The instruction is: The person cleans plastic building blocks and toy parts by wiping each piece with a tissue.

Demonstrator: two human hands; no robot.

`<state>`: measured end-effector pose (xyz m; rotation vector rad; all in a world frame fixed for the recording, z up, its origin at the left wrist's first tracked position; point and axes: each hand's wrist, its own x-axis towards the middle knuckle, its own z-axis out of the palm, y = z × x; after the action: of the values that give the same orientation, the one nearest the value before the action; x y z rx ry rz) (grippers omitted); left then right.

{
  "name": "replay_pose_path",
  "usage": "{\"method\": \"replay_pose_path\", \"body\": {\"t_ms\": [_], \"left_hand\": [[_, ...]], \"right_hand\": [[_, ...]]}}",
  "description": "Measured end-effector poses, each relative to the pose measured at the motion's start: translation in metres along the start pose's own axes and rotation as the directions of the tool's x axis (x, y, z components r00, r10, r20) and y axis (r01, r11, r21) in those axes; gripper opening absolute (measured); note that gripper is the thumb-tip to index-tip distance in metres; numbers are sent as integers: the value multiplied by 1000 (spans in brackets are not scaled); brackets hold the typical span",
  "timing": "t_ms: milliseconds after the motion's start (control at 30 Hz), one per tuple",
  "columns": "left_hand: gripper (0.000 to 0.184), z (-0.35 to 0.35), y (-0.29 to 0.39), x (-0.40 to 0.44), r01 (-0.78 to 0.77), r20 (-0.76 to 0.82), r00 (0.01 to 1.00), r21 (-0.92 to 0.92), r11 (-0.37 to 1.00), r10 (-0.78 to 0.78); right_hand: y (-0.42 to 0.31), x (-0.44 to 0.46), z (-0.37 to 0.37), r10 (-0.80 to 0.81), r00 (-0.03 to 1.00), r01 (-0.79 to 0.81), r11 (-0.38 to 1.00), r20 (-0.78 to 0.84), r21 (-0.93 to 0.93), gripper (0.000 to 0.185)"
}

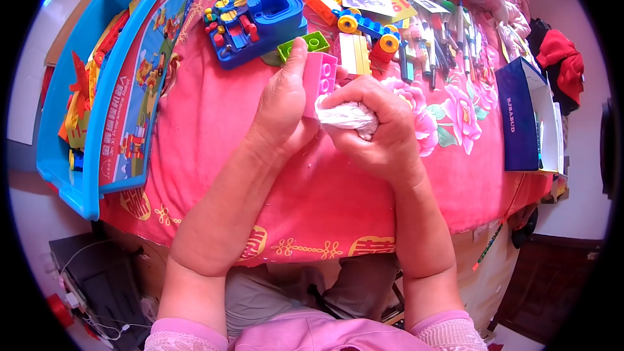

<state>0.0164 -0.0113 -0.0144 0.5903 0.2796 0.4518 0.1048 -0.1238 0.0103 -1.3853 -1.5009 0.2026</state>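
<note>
In the middle of the head view, my left hand (279,104) grips a pink toy brick (320,75), its studs facing right. A crumpled white tissue (351,118) is bunched in the closed fingers of my right hand (387,127), touching the lower end of the brick. Just beyond my left thumb lies a lime green brick (315,42). Past the hands, a cream brick block (353,54) lies beside a blue toy car base (367,28) with yellow wheels.
A blue toy bin (84,182) full of parts stands at left. A blue toy tray (260,19) sits at the back, with pens (432,49) and cards (370,3) to its right. At the right edge is a dark blue box (518,117). Pink floral cloth (195,156) covers the surface.
</note>
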Motion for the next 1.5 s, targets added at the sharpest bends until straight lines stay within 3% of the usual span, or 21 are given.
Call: {"method": "replay_pose_path", "body": {"t_ms": [67, 133, 167, 267, 400, 467, 500, 600, 667, 733, 767, 867, 900, 1033, 1133, 1167, 1267, 1333, 1433, 1500], "left_hand": [[42, 4, 0, 1, 3, -84, 996, -42, 999, -7], [36, 14, 0, -1, -6, -164, 986, -129, 992, -16], [33, 13, 1, -2, -4, -144, 990, -82, 997, -8], [35, 9, -1, -2, 19, -136, 991, 32, 999, -15], [29, 6, -6, 0, -22, -56, 998, 10, 1000, 22], [27, 6, -6, -1, -92, -43, 995, 61, 994, 94], [27, 3, -6, 0, -118, -59, 991, 58, 991, 122], [26, -2, -4, 3, -168, -108, 979, 50, 984, 173], [24, 3, -1, 2, -164, -145, 975, 40, 986, 168], [22, 6, 0, 0, -134, -117, 984, 26, 991, 136], [21, 6, 0, -1, -130, -94, 987, 23, 991, 132], [19, 7, -5, -1, -148, -25, 988, 50, 988, 150], [18, 6, -6, -1, -162, -3, 987, 64, 985, 162], [18, 6, 1, 1, -190, -62, 980, 9, 982, 190], [18, 8, 3, -1, -90, -58, 995, -124, 988, 83], [19, 9, 4, -1, -75, -64, 996, -142, 987, 67], [22, 13, 6, -1, -32, -88, 996, -192, 981, 15], [25, 8, 5, 1, -8, -119, 993, -228, 974, -20], [28, -14, 10, 7, 51, 164, 986, -339, 939, 6], [30, -15, 8, 6, 16, 70, 997, -354, 935, 10]], "right_hand": [[-1, -1, -3, 78, 995, -67, 983, -56, 173, 25], [-13, -2, -7, 294, 945, -210, 881, -143, 424, 23], [-18, -2, -8, 426, 890, -291, 806, -164, 516, 19], [-18, 0, -4, 472, 855, -252, 740, -215, 624, 21], [-8, 2, 0, 178, 936, -136, 978, -303, 157, 27], [-3, 4, 0, -46, 964, 16, 993, -263, -114, 29], [-5, 5, -1, -60, 976, 31, 990, -212, -139, 30], [-4, 0, -2, -31, 996, 23, 994, -82, -103, 30], [-9, -2, -1, 153, 968, -120, 978, -197, 173, 25], [-15, -1, -2, 394, 875, -257, 870, -282, 420, 23], [-15, 0, -2, 411, 859, -259, 863, -306, 433, 21], [-4, -2, 1, 249, 908, -200, 964, -336, 174, 23], [-2, 1, 2, 103, 942, -95, 995, -320, 39, 24], [-2, -2, -1, 145, 985, -134, 984, -90, 117, 21], [-11, -2, -6, 414, 895, -325, 860, -165, 393, 18], [-11, -1, -6, 416, 882, -296, 853, -220, 429, 17], [-8, -2, -7, 366, 911, -283, 891, -190, 356, 19], [1, 0, -3, 61, 991, -49, 993, -120, 104, 22], [-1, 0, -6, 109, 992, -104, 992, -65, 74, 22], [-4, 0, -7, 174, 979, -167, 983, -105, 72, 21]]}}
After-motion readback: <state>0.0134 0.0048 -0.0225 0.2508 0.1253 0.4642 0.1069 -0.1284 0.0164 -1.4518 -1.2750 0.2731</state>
